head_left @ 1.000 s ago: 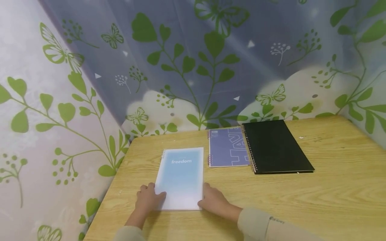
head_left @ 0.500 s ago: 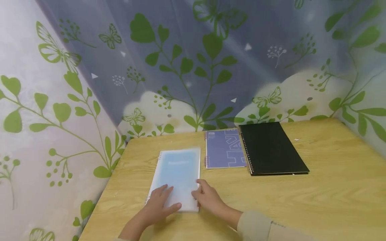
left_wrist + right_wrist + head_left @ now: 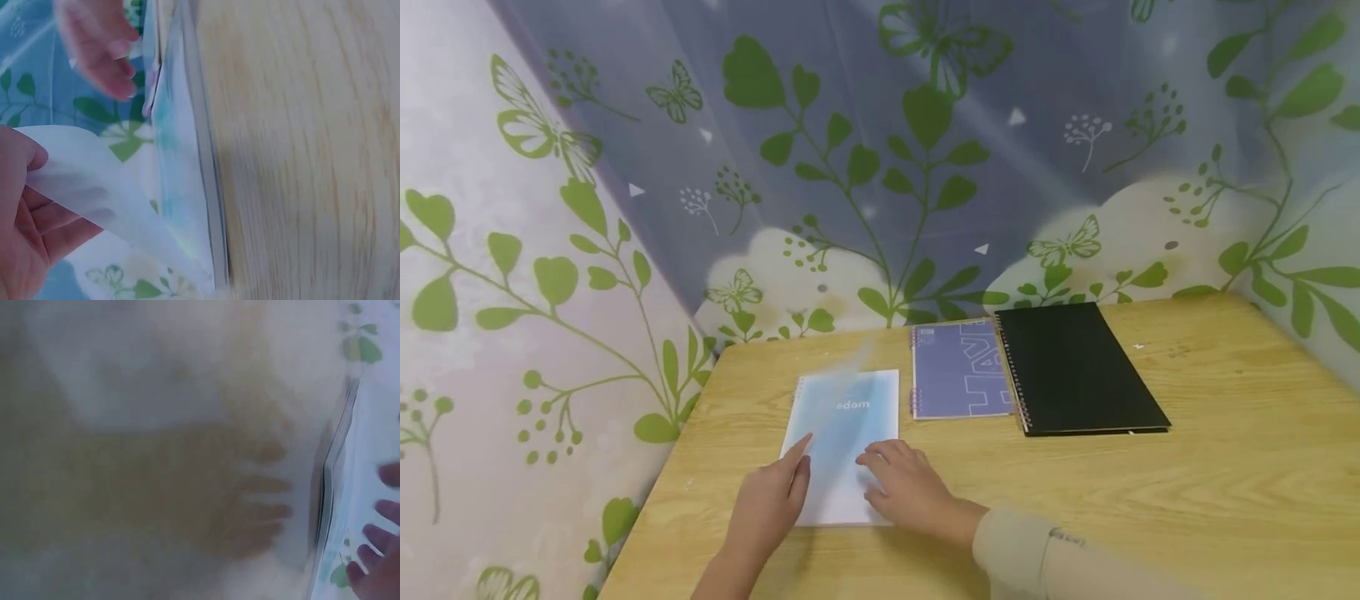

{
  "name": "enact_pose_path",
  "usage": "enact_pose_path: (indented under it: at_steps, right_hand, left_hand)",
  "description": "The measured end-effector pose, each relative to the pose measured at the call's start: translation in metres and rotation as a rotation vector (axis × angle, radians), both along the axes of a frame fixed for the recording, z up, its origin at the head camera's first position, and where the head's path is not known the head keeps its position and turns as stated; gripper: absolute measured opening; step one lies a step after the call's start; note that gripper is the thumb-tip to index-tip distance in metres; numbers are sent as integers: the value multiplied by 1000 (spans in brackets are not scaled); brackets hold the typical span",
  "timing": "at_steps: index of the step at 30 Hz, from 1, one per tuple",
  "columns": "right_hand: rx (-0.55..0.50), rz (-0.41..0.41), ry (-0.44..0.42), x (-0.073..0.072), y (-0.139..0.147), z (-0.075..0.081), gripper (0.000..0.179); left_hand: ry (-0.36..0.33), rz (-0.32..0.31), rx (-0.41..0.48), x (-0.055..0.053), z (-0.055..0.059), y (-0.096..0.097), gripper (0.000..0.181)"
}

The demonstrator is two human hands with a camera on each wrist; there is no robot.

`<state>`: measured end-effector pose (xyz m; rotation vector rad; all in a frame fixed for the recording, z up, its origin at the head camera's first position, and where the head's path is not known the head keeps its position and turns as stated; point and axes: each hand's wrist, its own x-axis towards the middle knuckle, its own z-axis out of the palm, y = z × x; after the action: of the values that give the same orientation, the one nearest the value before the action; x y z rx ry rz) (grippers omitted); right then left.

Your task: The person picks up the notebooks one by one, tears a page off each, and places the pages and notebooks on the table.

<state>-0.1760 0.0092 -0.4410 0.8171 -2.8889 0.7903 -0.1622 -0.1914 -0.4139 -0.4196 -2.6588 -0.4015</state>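
A spiral notebook [image 3: 842, 454] with a pale blue cover lies flat at the left of the table; the letters "edom" show on it. My left hand [image 3: 765, 510] pinches a thin translucent sheet [image 3: 94, 175] between thumb and fingers. In the left wrist view the sheet stands raised at a slant from the notebook. In the head view it is a faint blur over the cover, hiding part of the lettering. My right hand [image 3: 913, 487] is over the notebook's right edge with its fingers spread; whether it touches the cover I cannot tell. No object shows in its fingers.
A purple notebook [image 3: 955, 375] with outlined letters lies right of the blue one. Touching its right side is a larger black spiral notebook [image 3: 1082, 371]. A patterned cloth [image 3: 842, 167] hangs behind the wood-grain table [image 3: 1075, 508].
My left hand has left the notebook's lower-left edge, crossed over its cover and drawn back left with the translucent sheet lifted. The right hand has shifted from the right edge onto the cover area.
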Motion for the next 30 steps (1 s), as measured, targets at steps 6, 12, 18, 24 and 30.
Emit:
enact_pose_path:
  at_steps: [6, 12, 18, 24, 30]
  right_hand:
    - [249, 72, -149, -10, 12, -2, 74]
    - [265, 98, -240, -9, 15, -3, 79]
    - [269, 105, -235, -11, 16, -4, 79]
    - [293, 109, -221, -14, 16, -6, 78]
    - [304, 119, -211, -13, 16, -6, 78]
  left_hand:
    - [110, 68, 124, 2, 4, -13, 24]
    - [132, 187, 438, 4, 4, -43, 21]
    - [-49, 304, 796, 1, 16, -78, 28]
    - [-146, 422, 1016, -4, 13, -109, 55]
    - [-289, 629, 736, -12, -10, -136, 102]
